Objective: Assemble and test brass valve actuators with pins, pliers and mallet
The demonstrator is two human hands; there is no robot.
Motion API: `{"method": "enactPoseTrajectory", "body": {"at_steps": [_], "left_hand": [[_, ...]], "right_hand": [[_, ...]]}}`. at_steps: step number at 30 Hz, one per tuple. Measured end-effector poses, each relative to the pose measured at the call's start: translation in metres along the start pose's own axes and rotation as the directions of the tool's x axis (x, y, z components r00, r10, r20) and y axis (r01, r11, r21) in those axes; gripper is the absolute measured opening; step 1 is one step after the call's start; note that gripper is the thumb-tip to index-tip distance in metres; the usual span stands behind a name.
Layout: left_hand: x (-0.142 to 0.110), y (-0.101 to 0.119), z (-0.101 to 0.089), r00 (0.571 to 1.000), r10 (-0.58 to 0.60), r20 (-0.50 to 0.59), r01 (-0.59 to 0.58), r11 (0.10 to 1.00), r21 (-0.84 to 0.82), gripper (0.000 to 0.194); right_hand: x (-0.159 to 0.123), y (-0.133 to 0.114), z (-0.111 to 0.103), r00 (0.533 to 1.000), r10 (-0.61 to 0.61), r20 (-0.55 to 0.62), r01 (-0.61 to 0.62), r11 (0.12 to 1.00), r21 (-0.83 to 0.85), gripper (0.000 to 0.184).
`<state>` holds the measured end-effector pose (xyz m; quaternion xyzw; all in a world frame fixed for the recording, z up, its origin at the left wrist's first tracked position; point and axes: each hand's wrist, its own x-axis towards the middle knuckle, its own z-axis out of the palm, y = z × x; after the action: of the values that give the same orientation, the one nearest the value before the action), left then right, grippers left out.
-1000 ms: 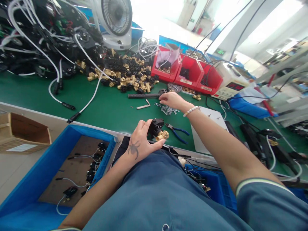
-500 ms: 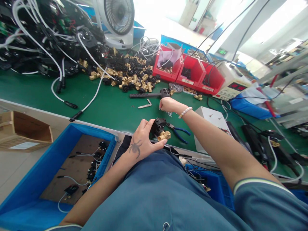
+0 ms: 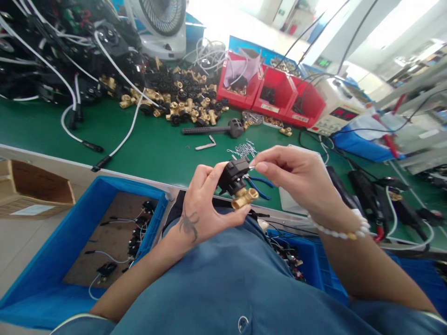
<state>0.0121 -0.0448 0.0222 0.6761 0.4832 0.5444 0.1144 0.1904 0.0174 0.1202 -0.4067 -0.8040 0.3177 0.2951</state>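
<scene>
My left hand grips a motorised valve, a black housing with a brass valve body beneath it, just over the table's front edge. My right hand pinches a small metal pin clip between thumb and forefinger. The clip's tip is close to the right side of the black housing; whether it touches is too small to tell. Behind my hands lies a loose pile of wire pin clips. Blue-handled pliers rest under and right of the valve, partly hidden.
On the green table lie a grey-black tool, a hex key and a heap of brass fittings. Red bins, a power supply and a fan stand behind. A blue crate sits lower left.
My right hand has come back from the pin clip pile with a clip and is now at the valve. My left hand has raised and slightly turned the valve.
</scene>
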Motion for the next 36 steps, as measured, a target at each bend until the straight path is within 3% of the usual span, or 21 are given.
{"method": "enactPoseTrajectory", "body": {"at_steps": [5, 13, 20, 27, 36], "left_hand": [[0.002, 0.013, -0.007, 1.000, 0.030, -0.004, -0.030, 0.998, 0.055, 0.068], [0.003, 0.026, -0.010, 0.998, 0.069, 0.006, -0.069, 0.995, 0.072, 0.067], [0.003, 0.026, -0.011, 0.999, 0.047, 0.013, -0.048, 0.997, 0.062, 0.068], [0.001, 0.027, -0.014, 0.999, 0.040, 0.014, -0.041, 0.997, 0.070, 0.065], [0.004, 0.029, -0.018, 0.998, 0.036, 0.047, -0.039, 0.997, 0.060, 0.066]], "right_hand": [[-0.026, -0.019, -0.009, 1.000, 0.005, 0.010, -0.006, 0.993, 0.114, 0.015], [-0.038, -0.030, -0.007, 0.997, 0.071, -0.023, -0.066, 0.983, 0.171, 0.010], [-0.035, -0.028, -0.007, 0.991, -0.106, -0.084, 0.096, 0.988, -0.121, 0.006], [-0.031, -0.033, -0.003, 0.959, -0.283, -0.003, 0.262, 0.890, -0.373, 0.012], [-0.029, -0.036, -0.003, 0.924, -0.372, 0.087, 0.369, 0.809, -0.457, 0.013]]}}
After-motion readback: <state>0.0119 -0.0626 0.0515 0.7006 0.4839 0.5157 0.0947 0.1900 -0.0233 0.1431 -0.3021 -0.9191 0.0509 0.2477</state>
